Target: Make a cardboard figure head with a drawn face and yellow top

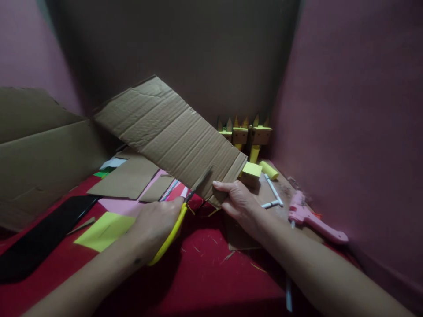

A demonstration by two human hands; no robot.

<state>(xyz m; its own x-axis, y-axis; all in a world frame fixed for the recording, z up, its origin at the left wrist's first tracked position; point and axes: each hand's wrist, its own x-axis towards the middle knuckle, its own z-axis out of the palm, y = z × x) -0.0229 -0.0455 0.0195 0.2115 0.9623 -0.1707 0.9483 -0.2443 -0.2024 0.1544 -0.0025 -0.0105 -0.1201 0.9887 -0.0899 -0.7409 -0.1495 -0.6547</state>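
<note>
A large piece of corrugated cardboard (172,132) is held up at a slant in front of me. My right hand (239,200) pinches its lower right corner, thumb on the near face. In my left hand (157,224) is a pair of scissors (173,235) with yellow handles, the fingers wrapped round them. The scissor blades sit at the lower edge of the cardboard, one blade lying across its near face. The other blade is hidden behind the sheet.
Cut cardboard pieces (125,178), yellow paper (104,231) and a black object (46,237) lie left on the red cloth (211,277). A pink glue gun (313,218), white sticks (273,190) and a yellow-topped box (251,174) are right. Small cardboard figures (260,134) stand behind.
</note>
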